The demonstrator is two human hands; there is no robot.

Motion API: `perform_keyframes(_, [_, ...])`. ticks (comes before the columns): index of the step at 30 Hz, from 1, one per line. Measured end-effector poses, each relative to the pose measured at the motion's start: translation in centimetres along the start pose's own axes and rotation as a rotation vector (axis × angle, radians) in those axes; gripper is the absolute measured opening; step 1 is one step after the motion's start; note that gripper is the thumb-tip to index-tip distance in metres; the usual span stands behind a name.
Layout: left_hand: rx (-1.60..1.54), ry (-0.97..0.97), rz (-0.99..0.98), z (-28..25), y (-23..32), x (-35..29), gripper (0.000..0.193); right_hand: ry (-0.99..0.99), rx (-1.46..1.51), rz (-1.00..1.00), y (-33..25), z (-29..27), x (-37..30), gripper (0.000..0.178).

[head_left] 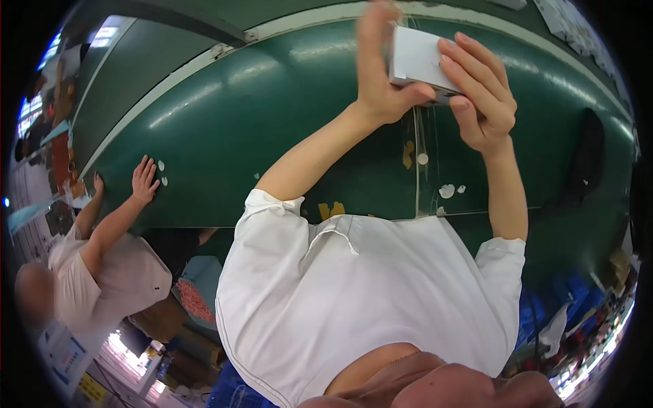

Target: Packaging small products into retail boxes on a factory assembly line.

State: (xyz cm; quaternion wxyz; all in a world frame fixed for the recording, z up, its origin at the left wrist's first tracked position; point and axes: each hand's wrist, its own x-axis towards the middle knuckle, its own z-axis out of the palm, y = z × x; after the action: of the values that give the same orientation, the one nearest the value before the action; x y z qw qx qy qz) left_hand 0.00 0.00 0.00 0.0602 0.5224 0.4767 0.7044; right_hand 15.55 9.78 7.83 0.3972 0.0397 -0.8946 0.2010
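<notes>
My white shirt [388,292] lies closest to me, its short sleeves ending above my bare forearms, which reach out over the green tabletop [299,129]. At their ends, in front of my chest and towards the far edge of the table, is the white box [417,58], tilted between my two hands. My right hand [484,95] is curled round its right side, fingers bent over the upper face and thumb low by the near corner, so I have hold of it there. My left hand [382,71] is at the box's left side, thumb stretched under the near edge, fingers pointing away and blurred; I cannot tell how firmly it closes.

Below the box a narrow pale strip [417,170] runs across the tabletop, with white patches [446,191] just beside it and yellowish patches [332,209] nearer my shirt. Well to my right lies a long dark object [586,153]. Farther off on my left, another person [115,279] in a pale top rests a hand [143,180] on the green surface, touching or just beside small whitish spots [163,181]
</notes>
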Motion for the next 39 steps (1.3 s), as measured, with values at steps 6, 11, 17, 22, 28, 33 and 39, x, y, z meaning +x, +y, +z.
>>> perform_keyframes(6, [0.449,-0.363,-0.341,-6.1,6.7,0.1,0.084,0.243,0.105,-0.059,0.8,1.3,0.9,0.049])
perform_keyframes(11, [0.911,0.006,-0.304,-18.0,14.0,1.6,0.071,0.552,0.273,0.111,3.4,3.4,-0.9,0.04])
perform_keyframes(17, [1.973,0.122,-0.767,-37.4,8.2,-2.5,0.091,0.608,0.438,0.443,4.7,6.0,-1.7,0.029])
perform_keyframes(22, [1.83,-0.022,-1.023,-43.7,5.1,0.6,0.091,0.583,0.307,0.594,6.9,6.7,-4.9,0.025])
perform_keyframes(28, [2.05,0.285,-0.356,-36.4,5.5,2.5,0.077,0.748,0.273,0.904,9.2,5.2,-8.8,0.024])
perform_keyframes(33, [1.249,0.032,0.414,-17.5,3.9,11.0,0.049,0.715,0.243,0.949,9.1,4.7,-9.0,0.024])
perform_keyframes(39, [1.5,0.024,-0.243,-12.4,-10.1,18.1,0.105,0.666,0.27,0.924,9.2,5.5,-8.4,0.022])
